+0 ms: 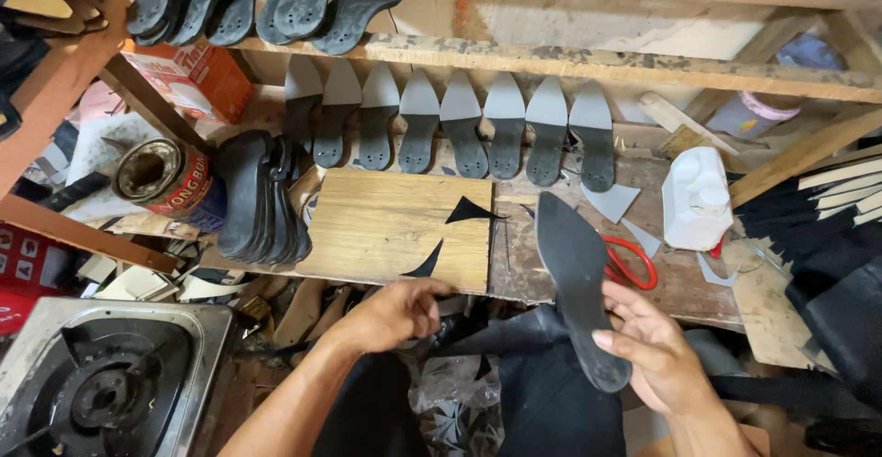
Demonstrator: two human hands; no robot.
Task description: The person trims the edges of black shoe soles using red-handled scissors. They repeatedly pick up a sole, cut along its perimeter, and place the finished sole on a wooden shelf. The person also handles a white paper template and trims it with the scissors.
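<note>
My right hand (648,347) holds a long black pointed shoe sole (577,273) upright, its tip aimed at the workbench. My left hand (397,312) reaches under the front edge of a wooden cutting board (381,223), fingers curled around something dark that I cannot make out. Two small black offcuts (469,211) lie on the board's right side.
A row of grey insoles (459,122) leans against the back wall, more on the shelf above. A stack of black soles (257,200) stands left of the board. Red scissors (634,264), a white plastic jug (695,198), a glue tin (156,174) and a gas burner (101,383) surround me.
</note>
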